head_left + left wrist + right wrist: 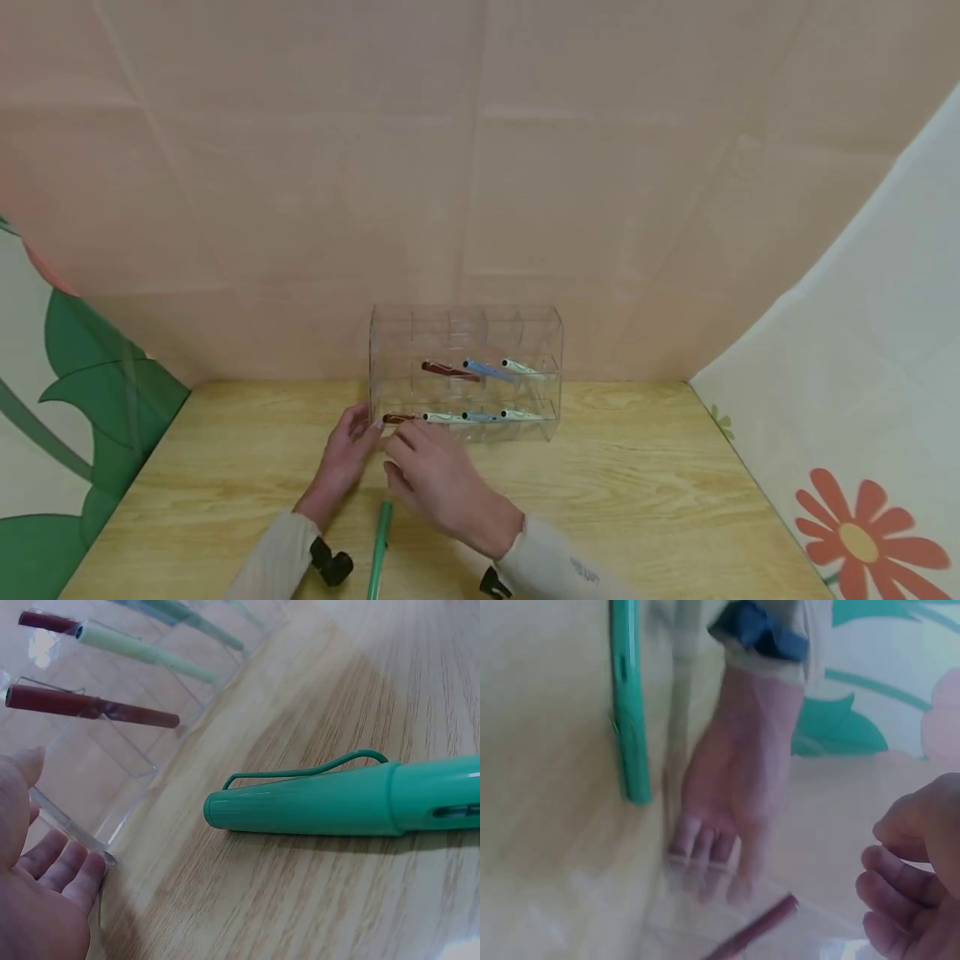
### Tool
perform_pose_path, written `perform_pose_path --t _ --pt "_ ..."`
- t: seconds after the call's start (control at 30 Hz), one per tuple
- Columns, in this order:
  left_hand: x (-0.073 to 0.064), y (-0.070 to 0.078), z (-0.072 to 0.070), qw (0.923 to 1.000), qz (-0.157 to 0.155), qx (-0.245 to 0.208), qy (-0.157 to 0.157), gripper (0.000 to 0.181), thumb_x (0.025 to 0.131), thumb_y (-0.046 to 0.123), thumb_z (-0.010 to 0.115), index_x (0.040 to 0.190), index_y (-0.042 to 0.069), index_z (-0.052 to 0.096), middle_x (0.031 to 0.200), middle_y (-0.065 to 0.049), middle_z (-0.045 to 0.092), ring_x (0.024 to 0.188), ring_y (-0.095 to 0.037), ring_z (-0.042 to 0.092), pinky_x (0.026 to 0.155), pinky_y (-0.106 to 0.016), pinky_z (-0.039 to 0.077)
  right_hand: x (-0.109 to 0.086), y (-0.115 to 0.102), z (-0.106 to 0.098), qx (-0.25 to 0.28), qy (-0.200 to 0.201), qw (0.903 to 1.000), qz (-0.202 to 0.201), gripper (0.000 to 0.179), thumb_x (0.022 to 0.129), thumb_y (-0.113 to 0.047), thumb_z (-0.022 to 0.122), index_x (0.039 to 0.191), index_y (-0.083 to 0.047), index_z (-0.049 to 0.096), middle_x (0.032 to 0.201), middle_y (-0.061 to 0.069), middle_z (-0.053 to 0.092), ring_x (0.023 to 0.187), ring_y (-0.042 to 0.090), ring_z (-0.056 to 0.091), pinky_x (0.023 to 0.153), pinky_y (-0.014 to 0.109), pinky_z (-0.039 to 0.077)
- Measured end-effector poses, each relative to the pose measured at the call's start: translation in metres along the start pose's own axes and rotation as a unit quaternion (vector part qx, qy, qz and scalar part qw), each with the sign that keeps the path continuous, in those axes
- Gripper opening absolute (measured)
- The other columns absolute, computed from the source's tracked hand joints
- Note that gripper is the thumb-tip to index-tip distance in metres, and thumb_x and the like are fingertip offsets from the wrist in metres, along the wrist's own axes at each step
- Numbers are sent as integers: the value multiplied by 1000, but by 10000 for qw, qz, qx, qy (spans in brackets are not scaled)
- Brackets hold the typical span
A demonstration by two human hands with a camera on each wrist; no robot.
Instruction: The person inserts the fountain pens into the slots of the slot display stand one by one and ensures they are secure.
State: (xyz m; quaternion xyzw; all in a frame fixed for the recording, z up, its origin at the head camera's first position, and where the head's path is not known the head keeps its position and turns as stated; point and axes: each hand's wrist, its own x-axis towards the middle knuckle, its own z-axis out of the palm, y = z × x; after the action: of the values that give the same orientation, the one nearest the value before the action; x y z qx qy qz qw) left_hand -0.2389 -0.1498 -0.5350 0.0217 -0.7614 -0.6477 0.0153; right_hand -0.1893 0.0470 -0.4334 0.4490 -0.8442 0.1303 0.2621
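Note:
A clear compartmented pen rack [467, 321] stands at the back of the table. My left hand [348, 446] is at its lower left corner, with fairly straight fingers [82, 881] touching the rack's side. In front of the lower row is my right hand [438, 479], close to a dark red pen [397, 418]. Its loosely bent fingers [900, 877] hold nothing in the right wrist view, apart from that pen. A green fountain pen [380, 542] with a wire clip lies on the table between my forearms, its capped end towards the rack.
Pale green [442, 417] and blue [480, 416] pens share the lower row with the dark red one. The middle tier holds dark red [450, 370], blue [487, 369] and pale green [525, 367] pens. A beige backdrop [465, 192] rises close behind the rack.

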Motion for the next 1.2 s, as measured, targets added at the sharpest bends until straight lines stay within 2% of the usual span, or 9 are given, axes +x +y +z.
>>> perform_pose_path --t 0.13,0.3,0.47,0.6,0.77,1.0,1.1,1.2 --pt "-1 1 0 10000 -72 56 33 59 110 24 61 158 -1 37 164 -32 43 153 -51 42 126 -63 40 -10 -9 10 156 -383 9991 -95 10 98 -20 76 108 -20 75 95 -11 70 81 2 59 74 13 53" --pt "0 4 0 9998 -145 115 30 61 110 28 60 159 -1 36 165 -31 40 155 -51 39 127 -63 39 -21 -10 24 411 -996 9941 135 8 99 -21 74 106 -18 77 92 -10 72 77 -2 59 66 6 48" --pt "1 5 0 9996 -266 129 11 64 109 31 61 160 2 35 167 -28 39 157 -49 37 128 -62 37 -30 -6 43 321 -1639 9855 317 7 101 -26 73 103 -20 76 87 -11 71 71 -4 57 59 7 43" --pt "2 4 -1 9995 -309 104 -35 65 109 33 61 161 3 34 168 -27 37 158 -49 35 128 -63 36 -37 -5 58 328 -2170 9746 456 11 103 -33 70 102 -23 72 85 -12 67 67 -3 53 55 11 40" --pt "3 6 -1 9994 -335 114 -43 66 109 35 61 161 4 35 168 -27 38 158 -48 36 129 -62 36 -37 -9 67 443 -2328 9692 666 18 106 -41 66 101 -23 67 84 -12 63 66 -2 50 53 13 38" --pt "2 6 -1 9990 -428 135 -20 64 110 32 60 161 3 34 168 -27 37 158 -47 36 129 -62 35 -30 -21 72 161 -2711 9583 889 30 104 -54 64 104 -24 66 85 -8 65 66 2 56 52 19 43" --pt "0 6 0 9989 -448 120 -34 64 110 31 59 161 3 33 169 -27 37 158 -47 35 129 -62 35 -29 -27 73 107 -2872 9538 871 24 103 -47 67 106 -24 66 88 -7 66 67 4 56 52 19 43" --pt "-1 4 0 9990 -419 128 -16 64 110 31 60 161 2 34 168 -27 37 158 -48 35 129 -62 36 -29 -31 73 42 -2897 9540 768 16 103 -39 69 107 -24 67 92 -6 67 70 4 58 53 19 45"
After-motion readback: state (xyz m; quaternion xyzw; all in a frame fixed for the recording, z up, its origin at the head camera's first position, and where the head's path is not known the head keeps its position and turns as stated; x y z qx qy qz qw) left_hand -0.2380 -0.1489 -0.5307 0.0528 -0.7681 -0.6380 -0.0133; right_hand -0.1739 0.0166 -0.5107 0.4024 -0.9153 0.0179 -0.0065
